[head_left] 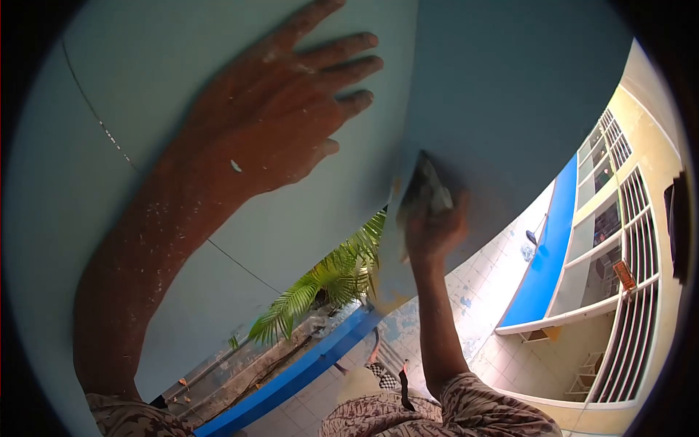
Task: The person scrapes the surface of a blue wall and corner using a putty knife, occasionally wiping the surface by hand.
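Observation:
My left hand [280,109] lies open against a pale blue-green wall face [182,44], fingers stretched out and spread. White flecks dot its back and the forearm. Lower and to the right, my right hand [438,224] is closed around a flat grey-and-white tool [435,188]. The tool meets the darker blue-grey face [510,87], close to the corner edge between the two faces. Motion blur hides the tool's exact kind and part of my fingers.
Below the wall are green palm fronds [313,284] and a blue-painted ledge [291,371]. A tiled floor [477,280] runs under me. On the right stands a yellowish building with barred windows [633,291] and a blue lower band [542,262]. A thin line [244,266] crosses the pale face.

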{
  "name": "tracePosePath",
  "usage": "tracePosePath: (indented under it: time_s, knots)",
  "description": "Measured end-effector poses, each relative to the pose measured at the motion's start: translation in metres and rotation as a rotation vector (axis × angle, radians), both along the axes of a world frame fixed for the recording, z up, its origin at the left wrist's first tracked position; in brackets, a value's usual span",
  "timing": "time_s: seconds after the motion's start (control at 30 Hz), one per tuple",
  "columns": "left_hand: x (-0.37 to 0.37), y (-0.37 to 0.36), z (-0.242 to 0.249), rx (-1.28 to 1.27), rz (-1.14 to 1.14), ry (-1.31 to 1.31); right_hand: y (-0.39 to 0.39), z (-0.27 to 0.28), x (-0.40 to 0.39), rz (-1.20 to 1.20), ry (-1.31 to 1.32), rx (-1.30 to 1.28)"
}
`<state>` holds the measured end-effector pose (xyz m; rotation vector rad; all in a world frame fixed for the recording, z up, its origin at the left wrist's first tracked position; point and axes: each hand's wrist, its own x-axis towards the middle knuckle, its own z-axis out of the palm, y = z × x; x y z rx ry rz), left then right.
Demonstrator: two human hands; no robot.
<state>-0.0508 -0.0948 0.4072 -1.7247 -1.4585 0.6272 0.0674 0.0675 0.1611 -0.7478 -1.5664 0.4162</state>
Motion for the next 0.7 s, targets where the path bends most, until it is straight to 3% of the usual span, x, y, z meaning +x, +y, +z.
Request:
tracePosePath:
  time_s: [0.13,0.2,0.4,0.5,0.7]
  knots:
    - [0.007,0.001,-0.003,0.042,0.043,-0.011,0.009,0.007,0.004,-0.006,-0.028,0.015]
    - [0.006,0.000,-0.003,0.072,0.072,-0.043,0.017,0.000,0.007,0.065,0.146,0.145]
    - [0.007,-0.001,0.006,0.034,0.026,0.006,0.002,0.010,-0.006,0.060,-0.065,-0.114]
    - [0.014,-0.007,0.016,-0.082,0.109,-0.153,0.011,-0.010,0.001,0.082,0.116,0.099]
    - [0.009,0.002,0.002,-0.038,0.032,-0.076,0.012,-0.027,-0.016,0.054,-0.050,0.065]
